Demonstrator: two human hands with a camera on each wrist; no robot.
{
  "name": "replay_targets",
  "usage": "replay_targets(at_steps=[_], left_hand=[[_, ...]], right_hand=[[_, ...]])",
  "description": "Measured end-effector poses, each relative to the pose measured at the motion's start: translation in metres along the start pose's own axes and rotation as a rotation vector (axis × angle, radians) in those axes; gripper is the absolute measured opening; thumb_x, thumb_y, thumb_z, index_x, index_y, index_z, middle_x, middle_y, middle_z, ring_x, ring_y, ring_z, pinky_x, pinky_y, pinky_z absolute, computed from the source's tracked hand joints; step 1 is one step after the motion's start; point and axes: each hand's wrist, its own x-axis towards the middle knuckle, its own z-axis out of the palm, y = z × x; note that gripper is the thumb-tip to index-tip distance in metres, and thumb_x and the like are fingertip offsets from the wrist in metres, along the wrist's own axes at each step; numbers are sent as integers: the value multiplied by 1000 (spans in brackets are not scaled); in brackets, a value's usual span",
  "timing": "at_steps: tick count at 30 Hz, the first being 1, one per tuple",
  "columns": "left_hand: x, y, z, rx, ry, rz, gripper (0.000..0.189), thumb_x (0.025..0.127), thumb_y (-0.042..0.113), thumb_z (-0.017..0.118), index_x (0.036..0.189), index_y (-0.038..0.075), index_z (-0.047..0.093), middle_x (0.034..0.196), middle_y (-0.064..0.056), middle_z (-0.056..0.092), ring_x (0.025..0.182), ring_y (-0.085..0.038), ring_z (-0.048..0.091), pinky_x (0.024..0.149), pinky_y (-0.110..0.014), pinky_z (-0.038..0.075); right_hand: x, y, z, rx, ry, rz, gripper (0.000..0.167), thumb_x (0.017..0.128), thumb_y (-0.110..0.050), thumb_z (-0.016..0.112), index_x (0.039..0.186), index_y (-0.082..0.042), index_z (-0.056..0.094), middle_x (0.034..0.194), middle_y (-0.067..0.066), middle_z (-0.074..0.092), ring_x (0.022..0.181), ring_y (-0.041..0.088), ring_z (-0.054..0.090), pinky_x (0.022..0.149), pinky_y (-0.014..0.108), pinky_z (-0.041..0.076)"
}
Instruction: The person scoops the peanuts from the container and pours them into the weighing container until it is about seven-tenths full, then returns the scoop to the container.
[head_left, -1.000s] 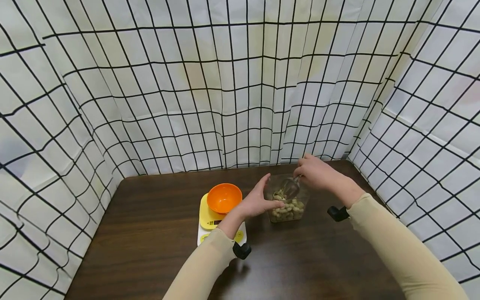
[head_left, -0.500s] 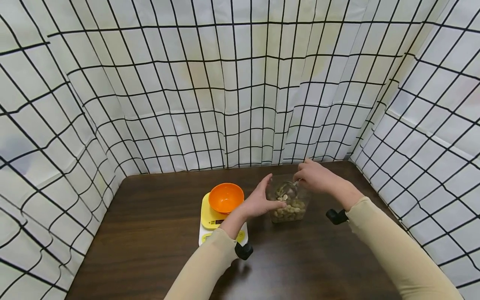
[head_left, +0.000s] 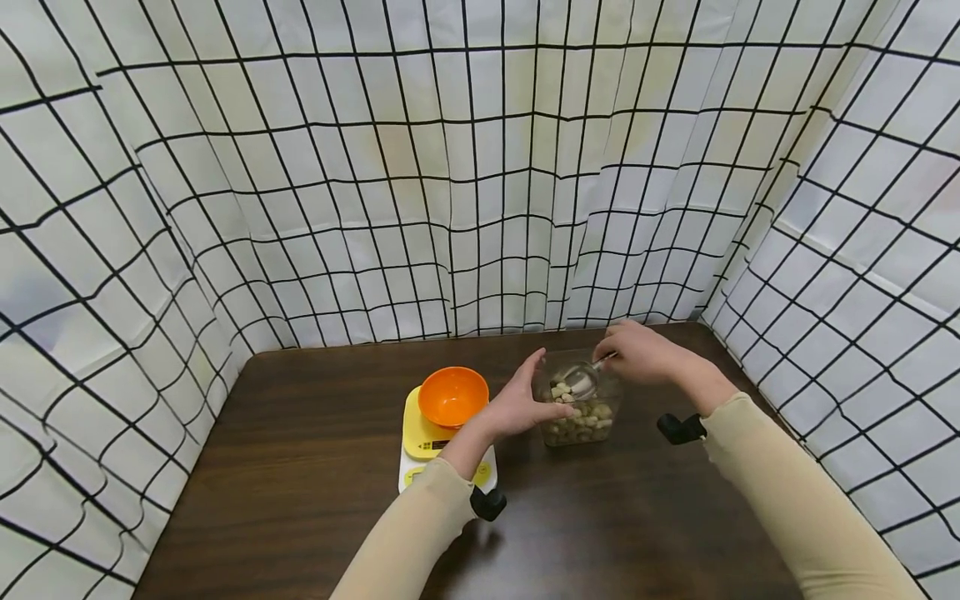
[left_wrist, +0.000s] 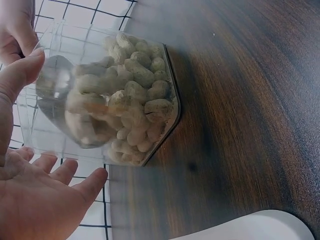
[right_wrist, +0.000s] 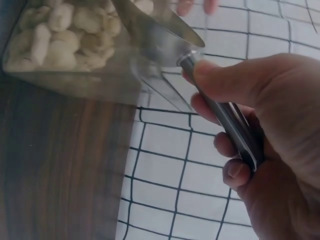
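My right hand (head_left: 636, 350) grips a metal scoop (right_wrist: 165, 37) by its handle, thumb along the top and fingers curled beneath. The scoop's bowl is inside a clear plastic container (left_wrist: 75, 37), among unshelled peanuts (left_wrist: 137, 75). Some peanuts lie at the scoop's mouth; how many it carries cannot be told. With thumb and fingers spread on either side, my left hand (head_left: 517, 404) holds the container by its walls. Several left fingers (left_wrist: 92, 185) show outside the wall in the left wrist view.
An orange bowl (head_left: 453, 398) stands on a yellow and white kitchen scale (head_left: 417, 433), left of the container and partly behind the left forearm. Everything rests on a dark wooden table (head_left: 322, 433). White curtains with a black grid (head_left: 495, 192) close in the back and sides.
The right hand has shifted slightly right, and the scoop has tilted and moved among the peanuts. Its handle shows more clearly now. The left hand stays at the container.
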Motion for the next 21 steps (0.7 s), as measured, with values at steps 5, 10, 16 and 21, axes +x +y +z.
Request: replay_targets(at_steps=[5, 10, 16, 21], left_hand=[[1, 0, 1, -2, 2, 4, 109, 85, 43, 83, 166, 27, 11, 167, -4, 22, 150, -28, 28, 115, -55, 33], [3, 1, 2, -12, 8, 6, 107, 86, 39, 83, 165, 26, 11, 167, -5, 23, 150, -29, 29, 115, -55, 33], [2, 1, 2, -14, 14, 0, 108, 86, 38, 84, 165, 26, 12, 166, -8, 24, 149, -31, 29, 116, -56, 31], [2, 0, 2, -5, 14, -5, 109, 84, 40, 84, 165, 27, 12, 167, -7, 23, 149, -31, 30, 115, -57, 31]], right_hand=[[-6, 10, -6, 101, 14, 7, 15, 100, -15, 67, 110, -11, 77, 101, -1, 65, 97, 22, 59, 85, 46, 47], [-12, 18, -7, 220, 6, 51, 21, 103, -18, 64, 117, -9, 75, 110, 3, 67, 101, 22, 62, 83, 44, 51], [-16, 22, -7, 306, 10, 117, 22, 104, -21, 62, 119, -11, 75, 116, 5, 67, 107, 25, 63, 88, 48, 51], [-22, 23, -6, 379, 5, 163, 24, 105, -24, 61, 121, -11, 73, 119, 7, 66, 110, 28, 62, 89, 50, 51]])
